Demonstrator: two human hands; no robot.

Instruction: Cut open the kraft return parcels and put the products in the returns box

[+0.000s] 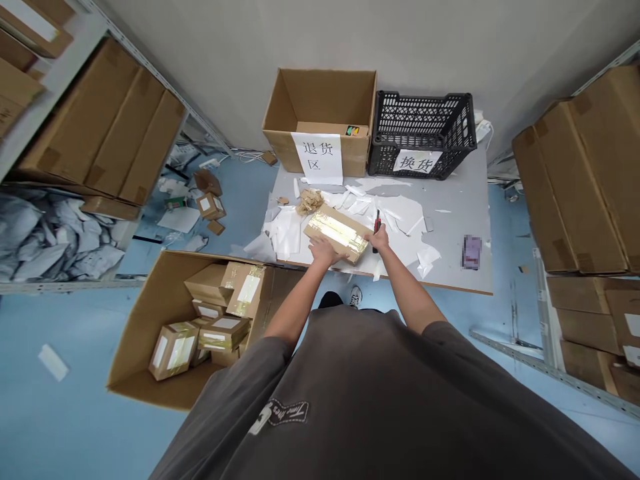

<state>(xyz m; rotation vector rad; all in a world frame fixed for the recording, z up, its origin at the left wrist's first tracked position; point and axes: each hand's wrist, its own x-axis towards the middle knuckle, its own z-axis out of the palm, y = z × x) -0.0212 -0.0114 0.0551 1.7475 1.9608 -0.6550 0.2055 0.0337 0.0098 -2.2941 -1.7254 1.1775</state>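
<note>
A small cardboard box (337, 230) lies at a slant on the table, with shiny yellowish tape across its top over a white label. My left hand (323, 252) grips its near left edge, thumb and fingers spread along the side. In my right hand (379, 239), at the box's right end, is a red and black utility knife (377, 225), pointing away from me. The thumb of that hand touches the box's corner. Whether the blade is out is too small to tell. Crumpled brown paper (310, 201) sits just behind the box.
Torn white paper (403, 212) litters the grey table (457, 200). Behind stand an open carton (280, 150) and a black plastic crate (425, 120), both with paper signs. A large carton (131, 347) of taped boxes stands at lower left. Loaded shelves flank both sides.
</note>
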